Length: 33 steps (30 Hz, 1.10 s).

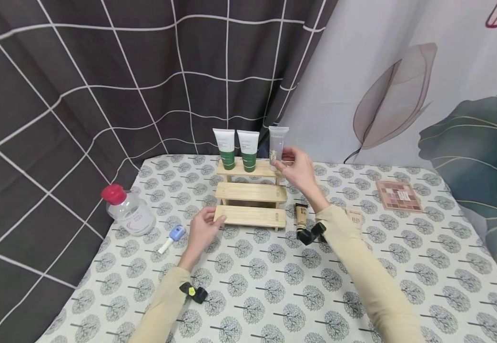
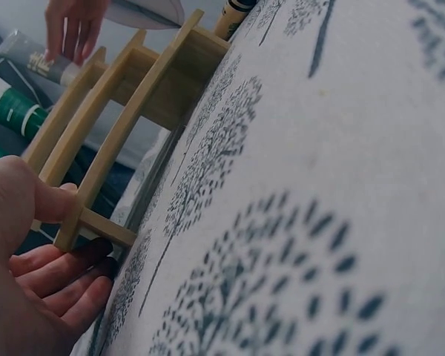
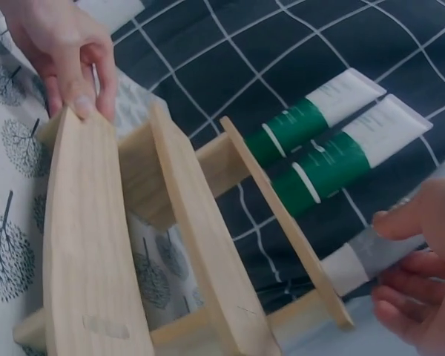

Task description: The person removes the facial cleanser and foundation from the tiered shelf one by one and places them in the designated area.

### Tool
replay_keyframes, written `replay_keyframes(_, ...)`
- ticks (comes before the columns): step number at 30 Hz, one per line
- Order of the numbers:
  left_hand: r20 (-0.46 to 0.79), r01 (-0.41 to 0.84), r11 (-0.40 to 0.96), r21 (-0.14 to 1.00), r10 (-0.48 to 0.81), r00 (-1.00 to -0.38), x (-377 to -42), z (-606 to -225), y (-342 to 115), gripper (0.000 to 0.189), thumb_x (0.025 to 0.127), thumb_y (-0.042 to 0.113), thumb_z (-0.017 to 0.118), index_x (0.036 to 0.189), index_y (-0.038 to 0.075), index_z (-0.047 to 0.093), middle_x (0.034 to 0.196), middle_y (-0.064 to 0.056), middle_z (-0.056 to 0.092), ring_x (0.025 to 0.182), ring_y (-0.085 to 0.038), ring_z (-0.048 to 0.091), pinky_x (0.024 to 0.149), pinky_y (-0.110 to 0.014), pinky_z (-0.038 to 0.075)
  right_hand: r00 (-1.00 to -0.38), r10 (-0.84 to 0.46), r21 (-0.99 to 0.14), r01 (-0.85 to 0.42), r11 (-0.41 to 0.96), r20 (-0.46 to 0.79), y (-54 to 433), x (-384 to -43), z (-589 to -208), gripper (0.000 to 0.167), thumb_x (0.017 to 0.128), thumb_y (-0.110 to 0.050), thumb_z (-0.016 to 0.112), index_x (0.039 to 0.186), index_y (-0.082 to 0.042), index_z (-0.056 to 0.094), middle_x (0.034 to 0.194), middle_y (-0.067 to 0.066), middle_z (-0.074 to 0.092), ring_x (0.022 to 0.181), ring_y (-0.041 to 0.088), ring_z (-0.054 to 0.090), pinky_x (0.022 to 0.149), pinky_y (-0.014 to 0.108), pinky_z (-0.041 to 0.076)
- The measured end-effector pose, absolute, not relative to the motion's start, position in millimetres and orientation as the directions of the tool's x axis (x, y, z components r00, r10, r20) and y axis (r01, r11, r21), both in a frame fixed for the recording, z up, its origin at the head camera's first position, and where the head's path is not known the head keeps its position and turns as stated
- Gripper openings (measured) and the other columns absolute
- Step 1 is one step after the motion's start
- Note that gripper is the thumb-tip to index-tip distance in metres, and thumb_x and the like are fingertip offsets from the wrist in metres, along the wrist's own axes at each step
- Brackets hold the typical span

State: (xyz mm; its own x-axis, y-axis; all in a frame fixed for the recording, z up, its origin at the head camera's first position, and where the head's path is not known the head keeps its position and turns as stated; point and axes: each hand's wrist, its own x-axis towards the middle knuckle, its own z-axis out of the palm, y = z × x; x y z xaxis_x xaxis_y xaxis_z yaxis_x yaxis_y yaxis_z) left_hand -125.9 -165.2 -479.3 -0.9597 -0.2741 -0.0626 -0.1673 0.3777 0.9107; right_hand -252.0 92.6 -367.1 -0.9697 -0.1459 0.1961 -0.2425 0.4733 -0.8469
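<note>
A three-step wooden rack (image 1: 250, 192) stands on the table. My left hand (image 1: 202, 229) grips the left end of its lowest step, thumb on top and fingers beneath, as the left wrist view shows. On the top step stand two green-and-white tubes, the left tube (image 1: 226, 147) and the middle tube (image 1: 248, 148), caps down. At that step's right end, a grey tube (image 1: 276, 143) stands upright on its white cap (image 3: 344, 270). My right hand (image 1: 299, 167) holds this grey tube from the right between thumb and fingers; part of the fingers is hidden in the head view.
Left of the rack are a clear bottle with a red cap (image 1: 134, 213) and a small blue-and-white item (image 1: 173, 238). To the right lie a gold tube with a black cap (image 1: 301, 215), a beige BB package (image 1: 354, 219) and a makeup palette (image 1: 399, 196). A dark grid curtain (image 1: 145, 62) hangs behind.
</note>
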Motion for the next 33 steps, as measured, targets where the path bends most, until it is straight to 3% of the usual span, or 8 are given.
replay_keyframes(5, -0.069, -0.171, 0.377, 0.910, -0.269, -0.961, -125.8, -479.1, -164.8, 0.047, 0.089, 0.020, 0.076, 0.131, 0.005, 0.060, 0.123, -0.018, 0.071, 0.111, -0.032, 0.069, 0.101, -0.043, 0.057, -0.966, -0.109, -0.877, -0.259, 0.404, 0.235, 86.3, -253.1, -373.7, 0.045, 0.092, -0.012, 0.074, 0.127, 0.008, 0.057, 0.121, 0.028, 0.067, 0.110, 0.039, 0.069, 0.096, 0.043, 0.060)
replay_keyframes(10, -0.071, -0.173, 0.379, 0.909, -0.267, -0.961, -125.4, -479.2, -164.0, 0.047, 0.090, 0.020, 0.076, 0.131, 0.004, 0.060, 0.122, -0.017, 0.071, 0.110, -0.031, 0.069, 0.101, -0.042, 0.057, -0.975, -0.104, -0.924, -0.220, 0.312, 0.197, 88.1, -252.7, -379.4, 0.043, 0.094, -0.008, 0.070, 0.131, 0.008, 0.054, 0.124, 0.029, 0.065, 0.112, 0.038, 0.068, 0.084, 0.034, 0.065)
replay_keyframes(19, -0.053, -0.162, 0.395, 0.904, -0.273, -0.961, -127.1, -481.4, -165.1, 0.047, 0.089, 0.021, 0.077, 0.130, 0.005, 0.061, 0.122, -0.018, 0.071, 0.110, -0.031, 0.070, 0.100, -0.042, 0.058, -0.979, -0.040, -0.912, -0.203, 0.357, 0.202, 104.6, -254.1, -376.2, 0.042, 0.097, -0.013, 0.066, 0.132, 0.008, 0.053, 0.125, 0.027, 0.064, 0.113, 0.036, 0.065, 0.101, 0.042, 0.057)
replay_keyframes(33, -0.053, -0.159, 0.385, 0.909, -0.272, -0.961, -125.9, -482.2, -165.5, 0.048, 0.089, 0.022, 0.078, 0.130, 0.005, 0.061, 0.123, -0.018, 0.071, 0.110, -0.031, 0.070, 0.100, -0.043, 0.058, -0.988, 0.042, -0.908, -0.120, 0.402, 0.150, 133.5, -256.4, -384.9, 0.041, 0.099, -0.017, 0.062, 0.132, 0.007, 0.053, 0.122, 0.024, 0.064, 0.103, 0.029, 0.062, 0.084, 0.028, 0.057)
